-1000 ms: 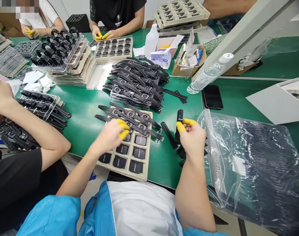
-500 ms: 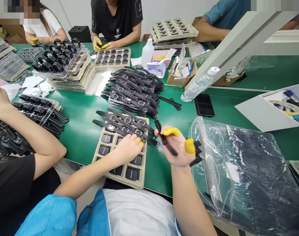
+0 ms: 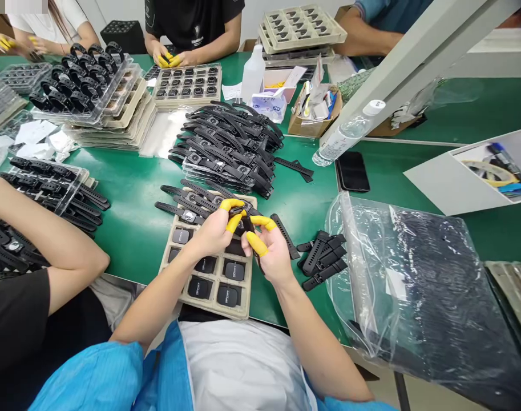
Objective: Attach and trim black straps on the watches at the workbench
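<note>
Over the tray (image 3: 248, 308), my two hands meet with yellow covers on their fingertips. My left hand (image 3: 215, 231) pinches a small dark watch body (image 3: 235, 211), partly hidden by its fingers. My right hand (image 3: 275, 254) grips a black watch strap (image 3: 247, 224) against it; whether the two are joined is hidden. Beyond the right fingers shows another strap length (image 3: 286, 235); I cannot tell whether it is held. Watches with straps (image 3: 189, 216) lie across the tray's far rows, and square dark watch bodies (image 3: 234, 270) sit in nearer compartments. Several loose straps (image 3: 322, 257) lie to the right.
A heap of strapped watches (image 3: 230, 142) stands behind the tray. To the right are a large clear bag of straps (image 3: 440, 285), a phone (image 3: 353, 171), a water bottle (image 3: 350, 134) and a slanted post (image 3: 414, 74). A co-worker's arm (image 3: 50, 228) reaches in at left.
My right hand has moved left with a strap to meet my left hand. My left hand has lifted a watch body from the tray. The view has shifted slightly.
</note>
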Demonstrator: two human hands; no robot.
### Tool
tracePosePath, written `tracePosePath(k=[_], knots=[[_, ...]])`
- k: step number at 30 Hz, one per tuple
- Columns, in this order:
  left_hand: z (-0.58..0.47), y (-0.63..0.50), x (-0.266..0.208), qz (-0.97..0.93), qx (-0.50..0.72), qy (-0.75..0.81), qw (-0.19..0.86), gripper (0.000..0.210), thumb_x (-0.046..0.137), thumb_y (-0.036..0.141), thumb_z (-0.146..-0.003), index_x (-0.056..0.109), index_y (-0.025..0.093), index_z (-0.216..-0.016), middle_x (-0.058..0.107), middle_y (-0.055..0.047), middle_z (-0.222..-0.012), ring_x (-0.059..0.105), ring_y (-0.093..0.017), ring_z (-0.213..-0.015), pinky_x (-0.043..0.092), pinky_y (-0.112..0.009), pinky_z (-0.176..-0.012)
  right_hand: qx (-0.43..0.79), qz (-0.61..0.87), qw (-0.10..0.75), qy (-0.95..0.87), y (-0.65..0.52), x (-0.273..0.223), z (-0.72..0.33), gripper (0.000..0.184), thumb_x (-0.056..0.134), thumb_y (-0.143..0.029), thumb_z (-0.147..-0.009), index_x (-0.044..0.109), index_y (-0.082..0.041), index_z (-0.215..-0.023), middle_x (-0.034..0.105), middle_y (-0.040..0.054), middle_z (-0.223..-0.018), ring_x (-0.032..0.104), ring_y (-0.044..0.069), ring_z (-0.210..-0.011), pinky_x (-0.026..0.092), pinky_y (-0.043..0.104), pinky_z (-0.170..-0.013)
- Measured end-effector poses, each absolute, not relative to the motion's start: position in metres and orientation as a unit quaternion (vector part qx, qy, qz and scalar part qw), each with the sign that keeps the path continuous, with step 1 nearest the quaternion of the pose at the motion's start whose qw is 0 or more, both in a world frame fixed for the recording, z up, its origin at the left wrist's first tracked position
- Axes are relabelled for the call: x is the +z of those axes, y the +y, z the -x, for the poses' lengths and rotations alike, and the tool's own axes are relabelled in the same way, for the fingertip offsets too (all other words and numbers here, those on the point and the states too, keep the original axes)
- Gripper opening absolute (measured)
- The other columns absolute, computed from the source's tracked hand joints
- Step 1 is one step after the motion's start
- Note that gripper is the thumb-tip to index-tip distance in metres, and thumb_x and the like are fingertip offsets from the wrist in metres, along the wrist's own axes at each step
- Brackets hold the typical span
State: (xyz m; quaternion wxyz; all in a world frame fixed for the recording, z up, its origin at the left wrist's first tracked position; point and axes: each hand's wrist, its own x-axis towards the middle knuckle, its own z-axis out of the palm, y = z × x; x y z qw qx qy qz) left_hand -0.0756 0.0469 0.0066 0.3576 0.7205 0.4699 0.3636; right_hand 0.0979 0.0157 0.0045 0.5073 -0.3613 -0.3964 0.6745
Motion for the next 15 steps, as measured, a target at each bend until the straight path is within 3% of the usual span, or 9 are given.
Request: tracePosePath(k=[5,9,15], knots=[[0.083,0.049,0.019,-0.734,0.375,0.455,0.337,0.036,0.046,0.024,-0.103,0.052,0.018,-0.139,0.07,-0.012,-0.131,0.069,-0.021,-0.118,0.056,-0.036,-0.107,0.703,0.362,0.476,-0.385,0.019,0.004,-0.102,0.052,0.081,-0.063,-0.085,0.058,-0.027,-0.114,0.071,0.0026,-0.092,0.067,0.018,-0.065,0.057,0.032,-0.059],[0.086,0.049,0.019,-0.777,0.372,0.424,0.28,0.038,0.045,0.018,-0.102,0.058,0.018,-0.138,0.068,-0.013,-0.137,0.063,-0.022,-0.131,0.052,-0.038,-0.114,0.732,0.326,0.451,-0.392,0.017,0.003,-0.105,0.045,0.077,-0.062,-0.09,0.054,-0.027,-0.108,0.07,-0.0014,-0.079,0.061,0.015,-0.051,0.048,0.027,-0.049],[0.089,0.049,0.009,-0.844,0.315,0.346,0.262,0.06,0.042,0.003,-0.087,0.057,0.019,-0.143,0.066,-0.012,-0.14,0.06,-0.023,-0.135,0.053,-0.043,-0.115,0.745,0.328,0.416,-0.405,0.013,-0.002,-0.102,0.041,0.076,-0.057,-0.092,0.056,-0.022,-0.09,0.062,-0.0039,-0.063,0.048,0.01,-0.041,0.036,0.023,-0.043]])
